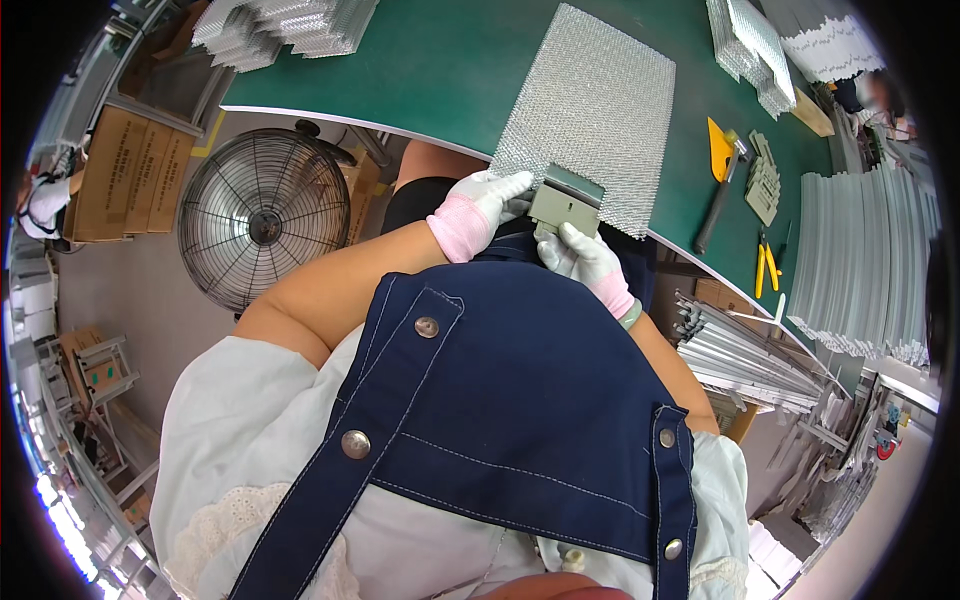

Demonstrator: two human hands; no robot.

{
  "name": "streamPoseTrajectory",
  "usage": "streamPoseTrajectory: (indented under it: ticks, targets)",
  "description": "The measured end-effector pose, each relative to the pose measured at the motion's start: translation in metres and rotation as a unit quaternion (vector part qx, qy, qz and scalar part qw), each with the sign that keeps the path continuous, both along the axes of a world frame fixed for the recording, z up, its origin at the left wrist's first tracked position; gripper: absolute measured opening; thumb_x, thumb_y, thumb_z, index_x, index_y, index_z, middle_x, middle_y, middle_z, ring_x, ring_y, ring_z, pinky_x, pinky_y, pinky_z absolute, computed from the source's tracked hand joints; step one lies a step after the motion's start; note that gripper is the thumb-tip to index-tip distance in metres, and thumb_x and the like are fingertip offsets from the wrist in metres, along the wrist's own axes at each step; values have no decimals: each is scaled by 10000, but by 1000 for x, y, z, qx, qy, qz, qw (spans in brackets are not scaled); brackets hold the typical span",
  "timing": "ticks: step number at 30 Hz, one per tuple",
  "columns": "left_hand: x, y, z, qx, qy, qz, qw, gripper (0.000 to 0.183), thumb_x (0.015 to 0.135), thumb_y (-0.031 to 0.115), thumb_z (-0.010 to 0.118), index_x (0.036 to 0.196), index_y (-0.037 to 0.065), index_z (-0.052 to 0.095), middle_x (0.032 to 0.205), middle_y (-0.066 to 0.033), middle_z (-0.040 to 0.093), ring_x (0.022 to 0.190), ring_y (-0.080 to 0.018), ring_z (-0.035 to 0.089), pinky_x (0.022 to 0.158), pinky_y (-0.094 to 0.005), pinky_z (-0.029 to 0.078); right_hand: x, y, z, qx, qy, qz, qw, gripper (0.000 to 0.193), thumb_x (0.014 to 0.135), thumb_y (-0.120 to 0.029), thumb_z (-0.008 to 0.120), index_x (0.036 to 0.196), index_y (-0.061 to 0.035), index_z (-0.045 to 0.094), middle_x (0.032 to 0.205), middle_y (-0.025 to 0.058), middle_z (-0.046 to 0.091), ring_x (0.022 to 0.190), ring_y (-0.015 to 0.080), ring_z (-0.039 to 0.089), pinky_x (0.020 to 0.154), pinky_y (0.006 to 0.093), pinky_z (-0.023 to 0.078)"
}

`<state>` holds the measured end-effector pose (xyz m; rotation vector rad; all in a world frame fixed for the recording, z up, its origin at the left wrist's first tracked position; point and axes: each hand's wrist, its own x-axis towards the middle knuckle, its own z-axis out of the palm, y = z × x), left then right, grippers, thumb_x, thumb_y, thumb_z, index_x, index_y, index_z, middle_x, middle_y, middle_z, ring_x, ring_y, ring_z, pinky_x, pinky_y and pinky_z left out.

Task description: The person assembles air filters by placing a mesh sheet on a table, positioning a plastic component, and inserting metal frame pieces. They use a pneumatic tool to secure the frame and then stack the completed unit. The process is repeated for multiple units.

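In front of my body I hold a small grey-green metal plate (553, 209) with a small dark hole and a folded upper edge. My left hand (475, 203), in a white glove with a pink cuff, is closed at its left edge, with some fingers hidden. My right hand (585, 262), gloved alike, pinches the lower right edge, thumb on top. Directly beyond the plate, a silvery expanded-mesh panel (595, 105) lies on the green table (420, 85), its near end reaching past the table's edge. The plate overlaps this near end.
A hammer (718, 200), an orange scraper (718, 150), yellow-handled pliers (767, 268) and grey-green plates (762, 180) lie to the right. Mesh stacks (290, 25) stand at the far left and far right. A floor fan (264, 225) and cartons (130, 175) stand left.
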<state>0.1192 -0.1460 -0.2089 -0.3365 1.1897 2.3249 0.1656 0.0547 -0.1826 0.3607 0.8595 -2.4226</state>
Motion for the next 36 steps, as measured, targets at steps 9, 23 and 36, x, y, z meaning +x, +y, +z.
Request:
streamPoseTrajectory:
  ticks: [9,23,36]
  targets:
    - [5,2,17,-54,-5,28,998,343,929,272,702,1073,-18,590,1031,-105,679,916,-145,645,859,-294,512,-1,1,-4,-1,-10,-1,1000,448,945,-64,621,1361,-73,454,1244,100,571,1084,229,611,873,339,560]
    - [2,2,12,-90,2,11,996,316,944,224,683,1061,-51,584,1029,-130,671,939,-172,652,873,-305,526,-3,4,-12,-15,-23,6,1000,448,956,-67,608,1369,-90,438,1243,105,567,1095,230,606,886,342,553]
    - [6,2,18,23,-31,-43,998,341,960,251,662,1154,-21,594,1076,-84,644,954,-167,639,905,-328,517,-4,-9,10,67,-7,-29,997,388,975,-152,605,1326,-33,489,1196,102,605,1020,210,627,838,331,551]
